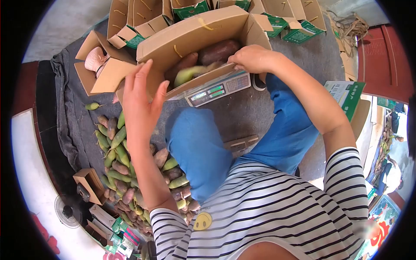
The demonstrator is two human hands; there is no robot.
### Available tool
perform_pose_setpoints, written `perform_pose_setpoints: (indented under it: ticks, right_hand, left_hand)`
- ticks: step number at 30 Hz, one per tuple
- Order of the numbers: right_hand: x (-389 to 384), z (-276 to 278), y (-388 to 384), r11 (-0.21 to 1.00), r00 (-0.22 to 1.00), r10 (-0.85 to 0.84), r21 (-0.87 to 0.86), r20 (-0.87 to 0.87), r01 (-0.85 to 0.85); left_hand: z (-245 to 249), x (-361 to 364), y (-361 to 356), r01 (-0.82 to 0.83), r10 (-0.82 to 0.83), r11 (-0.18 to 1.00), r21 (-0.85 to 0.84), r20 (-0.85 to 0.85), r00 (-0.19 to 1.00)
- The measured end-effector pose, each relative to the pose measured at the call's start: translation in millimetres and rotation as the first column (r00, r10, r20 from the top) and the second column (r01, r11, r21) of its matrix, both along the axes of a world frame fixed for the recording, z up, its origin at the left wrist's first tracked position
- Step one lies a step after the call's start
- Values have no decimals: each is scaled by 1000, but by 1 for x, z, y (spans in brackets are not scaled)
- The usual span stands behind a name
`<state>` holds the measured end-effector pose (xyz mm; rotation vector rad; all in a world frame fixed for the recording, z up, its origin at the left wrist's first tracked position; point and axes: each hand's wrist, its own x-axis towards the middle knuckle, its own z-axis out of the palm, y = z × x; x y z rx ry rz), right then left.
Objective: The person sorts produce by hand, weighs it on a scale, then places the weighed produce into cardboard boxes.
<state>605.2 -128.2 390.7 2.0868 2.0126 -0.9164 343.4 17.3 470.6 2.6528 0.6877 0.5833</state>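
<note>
An open cardboard box (195, 27) sits on a digital scale (243, 82) in front of me. Inside it lie a large dark red radish (219, 51), a second reddish radish (184, 65) and a green one (189, 74), which is blurred. My right hand (252, 59) grips the near rim of the box at its right end, fingers curled over the edge. At the left end my left hand (143, 93) is open, thumb and fingers apart, close by the box's corner flap and holding nothing.
A heap of green and reddish radishes (123, 173) covers the floor at left. Several open boxes (149, 17) line the back, and a smaller box (104, 65) holds a pink netted item (95, 59). A green-and-white carton (346, 97) stands right, a fan (68, 211) lower left.
</note>
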Motion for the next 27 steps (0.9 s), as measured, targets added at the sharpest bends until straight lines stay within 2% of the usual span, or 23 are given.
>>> perform_pose_setpoints:
  ticks: [2,5,8,11,12,15,17,20,23,24,27]
  right_hand:
    - [-1,-4,-1,997,997,76,33,-29,-75]
    - [-5,-4,-2,993,997,46,102,61,-52]
    - [-1,-5,-2,999,1000,7,46,-6,-7]
    - [-5,2,-5,999,1000,0,42,26,-1]
    - [-5,5,-5,999,999,-7,50,39,5]
    - [-4,13,-6,994,997,-68,88,31,65]
    - [-1,13,-7,991,996,-74,114,52,68]
    - [1,19,-7,980,996,-92,177,20,87]
    - [2,20,-6,974,991,-132,189,13,127]
    - [-1,27,-4,978,989,-145,155,24,139]
    - [5,21,-1,972,988,-146,196,50,134]
  left_hand:
    - [18,4,-8,-3,3,1000,-4,100,995]
    - [46,18,-28,-14,60,988,-157,296,953]
    - [61,40,-36,80,21,970,-228,409,912]
    - [64,57,-42,102,-30,967,-234,293,956]
    - [66,63,-48,16,45,956,-292,204,978]
    - [14,74,-22,41,-33,995,-86,92,995]
    - [-46,73,1,40,-41,996,-85,-6,999]
    - [-50,71,-4,6,21,997,75,-353,935]
    - [-43,80,-4,-3,7,1000,18,-227,974]
    - [-42,83,-3,-9,16,999,32,-230,973]
    - [-50,90,6,48,-25,995,82,-270,963]
